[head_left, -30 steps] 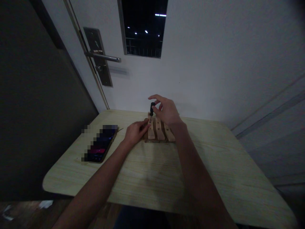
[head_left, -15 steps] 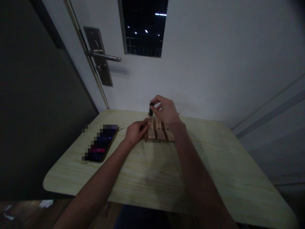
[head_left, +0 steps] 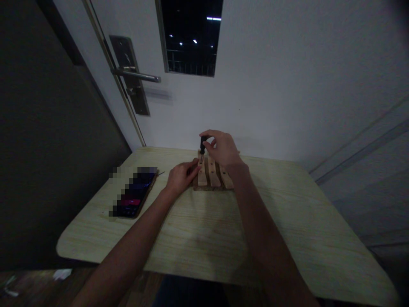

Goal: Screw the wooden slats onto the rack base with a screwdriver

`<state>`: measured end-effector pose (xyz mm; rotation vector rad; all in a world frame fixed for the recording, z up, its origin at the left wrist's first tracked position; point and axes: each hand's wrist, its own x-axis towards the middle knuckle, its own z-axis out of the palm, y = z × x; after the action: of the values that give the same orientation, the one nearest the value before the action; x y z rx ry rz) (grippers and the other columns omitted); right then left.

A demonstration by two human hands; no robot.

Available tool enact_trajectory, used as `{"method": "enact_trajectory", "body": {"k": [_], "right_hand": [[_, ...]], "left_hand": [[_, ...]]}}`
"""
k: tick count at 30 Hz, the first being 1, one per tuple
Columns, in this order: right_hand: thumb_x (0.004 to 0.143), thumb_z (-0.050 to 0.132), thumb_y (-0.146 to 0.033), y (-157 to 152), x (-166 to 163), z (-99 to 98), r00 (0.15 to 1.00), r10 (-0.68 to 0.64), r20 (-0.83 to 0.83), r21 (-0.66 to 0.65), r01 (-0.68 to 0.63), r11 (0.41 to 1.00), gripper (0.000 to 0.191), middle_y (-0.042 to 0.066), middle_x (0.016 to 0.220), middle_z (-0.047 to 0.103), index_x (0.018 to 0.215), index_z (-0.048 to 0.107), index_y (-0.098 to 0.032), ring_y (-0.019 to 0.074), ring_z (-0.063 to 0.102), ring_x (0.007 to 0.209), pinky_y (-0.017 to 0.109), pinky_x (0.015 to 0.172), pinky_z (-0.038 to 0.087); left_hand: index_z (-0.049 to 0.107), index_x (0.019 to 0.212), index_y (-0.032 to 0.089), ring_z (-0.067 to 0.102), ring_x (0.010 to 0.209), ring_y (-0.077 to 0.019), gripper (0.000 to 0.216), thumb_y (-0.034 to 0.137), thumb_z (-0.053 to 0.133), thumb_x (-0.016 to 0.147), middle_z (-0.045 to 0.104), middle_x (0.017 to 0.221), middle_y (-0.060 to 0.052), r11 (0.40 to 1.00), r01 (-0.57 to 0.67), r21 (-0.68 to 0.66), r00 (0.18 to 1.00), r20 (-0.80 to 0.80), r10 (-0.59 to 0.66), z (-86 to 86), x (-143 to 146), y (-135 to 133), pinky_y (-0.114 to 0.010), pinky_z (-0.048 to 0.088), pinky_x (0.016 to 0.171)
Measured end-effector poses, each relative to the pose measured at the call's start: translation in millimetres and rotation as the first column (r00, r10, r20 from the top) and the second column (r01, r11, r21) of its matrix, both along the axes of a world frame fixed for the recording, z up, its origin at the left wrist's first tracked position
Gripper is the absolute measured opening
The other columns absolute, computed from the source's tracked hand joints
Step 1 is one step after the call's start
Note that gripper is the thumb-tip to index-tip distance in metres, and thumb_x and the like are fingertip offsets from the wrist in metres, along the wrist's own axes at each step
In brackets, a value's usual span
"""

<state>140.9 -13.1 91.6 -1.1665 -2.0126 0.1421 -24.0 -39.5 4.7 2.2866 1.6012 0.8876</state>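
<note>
In the head view, my right hand is closed on the black handle of a short screwdriver, fingertips around its top. The screwdriver stands nearly upright, its tip down at a hole or screw in the leftmost wooden strip. My left hand grips that strip from the left, thumb and fingers close to the screwdriver tip. Beside it lie more pale strips with small dark holes, among them a middle strip. They rest on a darker wooden base. My right hand and forearm hide the right part.
A phone with a lit screen, partly pixelated, lies on the left of the wood-grain table. Near its top is a thin metal rod. Behind the table stands a white door with a lever handle and a dark window.
My right fingers have shifted slightly on the screwdriver handle. Its tip stays at the leftmost strip, and my left hand keeps its place. The whole view has moved a little.
</note>
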Motion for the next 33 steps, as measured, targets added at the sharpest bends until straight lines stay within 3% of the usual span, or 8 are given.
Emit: {"method": "enact_trajectory", "body": {"k": [6,14,21,28,33], "right_hand": [[0.081,0.056,-0.017,-4.2,-0.1,4.1,0.999,-0.015,0.034,0.021,0.014,1.000,0.025,0.001,0.086,0.062,0.105,0.061,-0.024,0.0149,0.057,0.077,0.030,0.075,0.045],[0.083,0.050,-0.013,-0.8,0.8,-0.6,0.999,0.036,0.000,0.038,-0.036,0.999,0.028,0.005,0.102,0.065,0.106,0.064,-0.021,0.0145,0.058,0.081,0.030,0.079,0.045],[0.081,0.057,-0.019,-3.7,-0.3,4.7,1.000,-0.002,0.030,0.019,0.002,1.000,0.020,0.002,0.088,0.062,0.099,0.063,-0.025,0.0154,0.056,0.079,0.030,0.076,0.044],[0.084,0.050,-0.015,-4.1,-2.2,1.4,1.000,0.024,-0.002,0.017,-0.024,1.000,0.029,0.005,0.102,0.066,0.108,0.064,-0.022,0.0149,0.059,0.080,0.031,0.081,0.045],[0.081,0.056,-0.019,-3.6,-1.3,4.4,1.000,0.003,0.004,0.002,-0.003,1.000,0.025,0.002,0.089,0.065,0.105,0.062,-0.023,0.0149,0.057,0.075,0.030,0.074,0.044]], "left_hand": [[0.059,0.125,0.021,0.061,0.070,-0.0147,0.044,0.046,0.045,0.091,0.071,0.088,-0.008,1.000,0.014,0.000,1.000,0.021,-0.014,-0.6,0.2,0.4,-0.023,0.039,0.063],[0.059,0.125,0.022,0.060,0.070,-0.0151,0.045,0.048,0.045,0.091,0.071,0.084,-0.007,1.000,-0.001,-0.008,1.000,0.016,0.002,0.2,0.1,-0.4,-0.024,0.038,0.063],[0.057,0.126,0.022,0.060,0.069,-0.0144,0.044,0.046,0.045,0.091,0.071,0.085,-0.007,1.000,-0.003,0.012,1.000,0.011,0.003,-1.5,0.3,0.3,-0.024,0.038,0.062],[0.058,0.126,0.022,0.059,0.067,-0.0141,0.043,0.045,0.046,0.091,0.070,0.082,-0.006,1.000,-0.007,-0.006,1.000,0.002,0.007,0.9,0.7,-0.7,-0.023,0.038,0.061],[0.058,0.126,0.021,0.060,0.068,-0.0144,0.045,0.046,0.045,0.091,0.071,0.083,-0.006,1.000,-0.006,-0.017,1.000,-0.001,0.006,3.4,1.2,-1.7,-0.022,0.037,0.060]]}}
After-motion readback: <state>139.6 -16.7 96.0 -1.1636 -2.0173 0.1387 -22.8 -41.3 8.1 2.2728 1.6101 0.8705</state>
